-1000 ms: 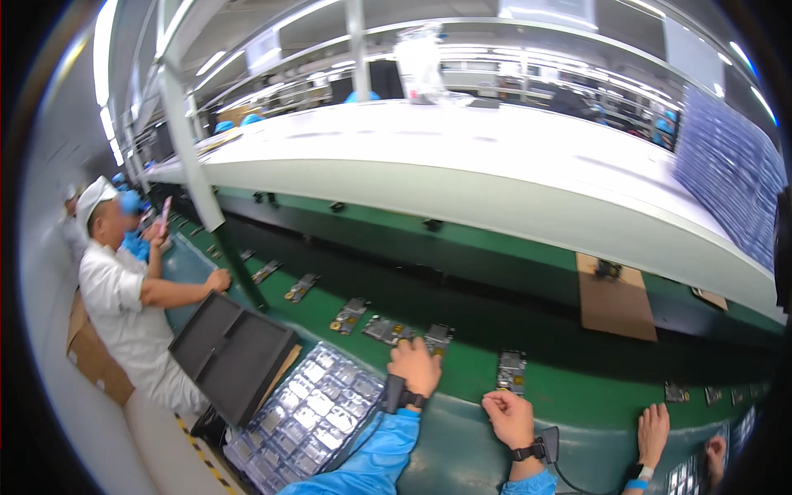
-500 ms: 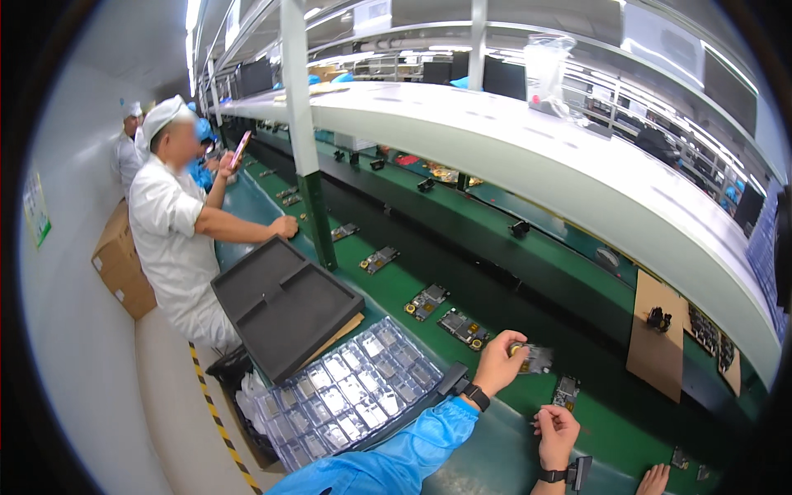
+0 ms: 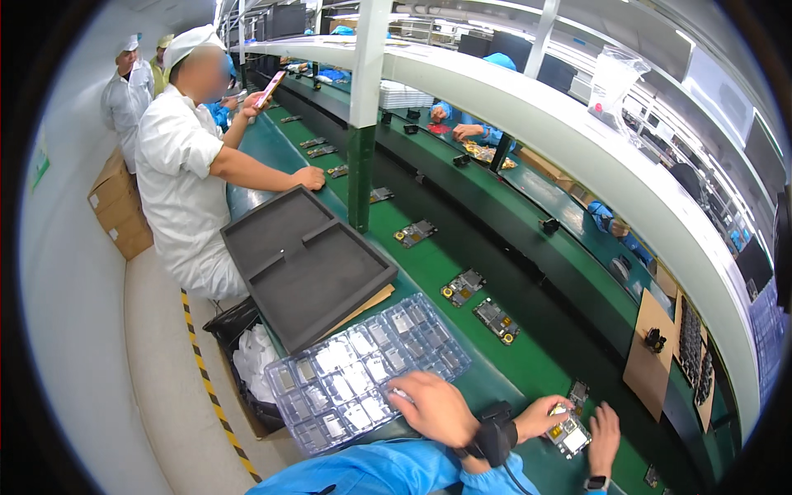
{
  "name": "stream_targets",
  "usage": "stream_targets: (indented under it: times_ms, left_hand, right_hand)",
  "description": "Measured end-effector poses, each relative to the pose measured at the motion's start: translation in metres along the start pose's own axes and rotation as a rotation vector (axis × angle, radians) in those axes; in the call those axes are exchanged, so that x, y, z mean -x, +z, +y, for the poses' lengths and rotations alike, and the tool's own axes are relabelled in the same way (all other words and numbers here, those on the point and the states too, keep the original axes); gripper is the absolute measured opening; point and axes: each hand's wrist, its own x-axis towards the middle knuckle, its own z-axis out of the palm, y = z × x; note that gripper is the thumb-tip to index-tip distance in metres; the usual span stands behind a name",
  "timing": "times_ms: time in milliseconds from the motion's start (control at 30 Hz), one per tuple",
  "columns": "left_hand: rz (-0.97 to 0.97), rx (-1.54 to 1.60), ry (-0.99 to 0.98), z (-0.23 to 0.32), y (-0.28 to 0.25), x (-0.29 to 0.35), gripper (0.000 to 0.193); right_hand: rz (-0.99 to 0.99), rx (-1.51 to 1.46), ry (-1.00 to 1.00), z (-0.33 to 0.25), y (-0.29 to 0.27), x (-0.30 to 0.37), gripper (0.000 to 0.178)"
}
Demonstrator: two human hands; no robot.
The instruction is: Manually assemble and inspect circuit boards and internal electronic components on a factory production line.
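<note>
In the head view, the left hand [image 3: 539, 418] is between 4 and 5 o'clock, with its fingers close together at the 10 o'clock edge of a flat, dark grey circuit board with gold and silver patches [image 3: 571, 436]. It seems to pinch the board by the edge, maybe to leave its top clear, but I can't see the thumb well. A co-worker's bare hand [image 3: 605, 436] is at the board's 3 o'clock side, fingers a bit apart; I can't tell if it touches. The right hand [image 3: 437, 412] crosses over the left arm and sits above a see-through plastic tray with many little pockets [image 3: 285, 417], near 6 o'clock. Its fingers are bent, with the tips close together, but I can't tell if they pinch a piece. The pockets probably keep the shiny silver pieces [image 3: 357, 377] from sliding into each other. A dark grey, shallow foam box [image 3: 305, 256] is near 9 o'clock, just past the tray. More boards [image 3: 497, 320] lie in a row on the green belt [image 3: 536, 367], well apart, likely so each is easy to grab. The board by the left hand looks tilted, with a bright silver square and a yellow patch on top.
</note>
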Motion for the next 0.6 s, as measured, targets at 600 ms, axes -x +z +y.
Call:
stream_targets:
  times_ms: [600]
  left_hand:
    - [0.130,0.056,0.105,-0.033,-0.004,0.012,0.027]
  right_hand:
    - [0.317,0.187,-0.145,0.046,0.074,-0.116,0.021]
